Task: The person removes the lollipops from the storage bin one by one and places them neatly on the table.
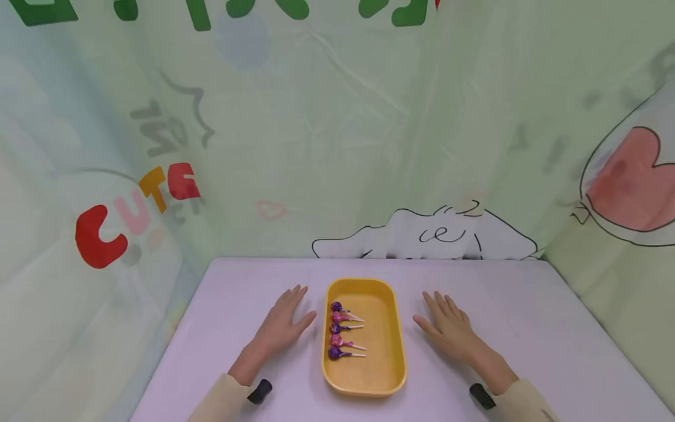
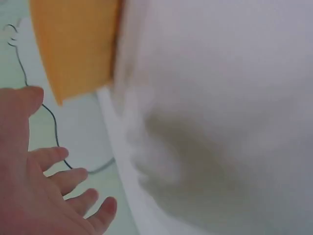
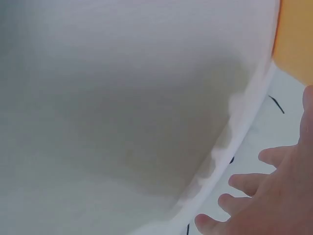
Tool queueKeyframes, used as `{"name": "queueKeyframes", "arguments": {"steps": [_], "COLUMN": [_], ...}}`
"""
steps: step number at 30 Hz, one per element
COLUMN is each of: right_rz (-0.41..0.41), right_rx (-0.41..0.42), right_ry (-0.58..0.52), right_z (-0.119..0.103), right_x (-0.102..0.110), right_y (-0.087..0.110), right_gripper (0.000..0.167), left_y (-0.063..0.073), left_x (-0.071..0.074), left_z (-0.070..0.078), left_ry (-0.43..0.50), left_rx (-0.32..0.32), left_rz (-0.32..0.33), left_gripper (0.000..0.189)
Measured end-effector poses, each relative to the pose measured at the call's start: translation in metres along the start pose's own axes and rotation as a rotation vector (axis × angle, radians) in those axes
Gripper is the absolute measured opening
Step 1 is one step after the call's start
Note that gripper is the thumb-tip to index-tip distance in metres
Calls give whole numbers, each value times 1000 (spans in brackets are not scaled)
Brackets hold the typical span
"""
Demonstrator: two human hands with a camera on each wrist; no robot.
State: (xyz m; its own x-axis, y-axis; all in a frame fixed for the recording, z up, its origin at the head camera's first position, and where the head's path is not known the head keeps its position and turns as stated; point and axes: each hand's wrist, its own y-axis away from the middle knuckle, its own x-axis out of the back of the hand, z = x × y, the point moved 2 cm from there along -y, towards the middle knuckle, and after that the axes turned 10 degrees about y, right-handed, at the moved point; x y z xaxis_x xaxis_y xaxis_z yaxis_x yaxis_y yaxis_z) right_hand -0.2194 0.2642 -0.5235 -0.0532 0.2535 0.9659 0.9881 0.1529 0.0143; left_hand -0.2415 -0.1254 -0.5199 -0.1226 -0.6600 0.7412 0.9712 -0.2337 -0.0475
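Left hand point(image 1: 279, 324) and right hand point(image 1: 452, 331) spread, holding nothing, flanking the yellow tray point(image 1: 384, 334); lollipops point(image 1: 336, 328) lie so close, a careless pinch could knock neighbours askew!

Place: you are in a screened-off booth point(image 1: 617, 281); home or office, cannot tell
Cloth point(image 1: 337, 146): pale green, cartoon-printed, hanging behind your bench point(image 1: 548, 334) and along both sides
Lettering point(image 1: 138, 225): coloured, left of the bench
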Motion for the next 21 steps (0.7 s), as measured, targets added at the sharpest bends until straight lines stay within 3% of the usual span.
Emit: {"name": "queueKeyframes", "arguments": {"steps": [7,14,21], "right_rz": [25,124,177], "right_rx": [36,104,122], "right_ry": [-1,2,-15], "right_z": [-13,-27,-41], "right_x": [6,15,22], "right_y": [-9,-18,-24], "right_gripper": [80,67,58], "left_y": [-1,-8,-13], "left_x": [-14,-22,-30], "left_z": [26,39,42], "left_ry": [195,232,208], "left_rx": [56,101,114], "left_rz": [-8,47,90], "left_gripper": [49,25,20]}}
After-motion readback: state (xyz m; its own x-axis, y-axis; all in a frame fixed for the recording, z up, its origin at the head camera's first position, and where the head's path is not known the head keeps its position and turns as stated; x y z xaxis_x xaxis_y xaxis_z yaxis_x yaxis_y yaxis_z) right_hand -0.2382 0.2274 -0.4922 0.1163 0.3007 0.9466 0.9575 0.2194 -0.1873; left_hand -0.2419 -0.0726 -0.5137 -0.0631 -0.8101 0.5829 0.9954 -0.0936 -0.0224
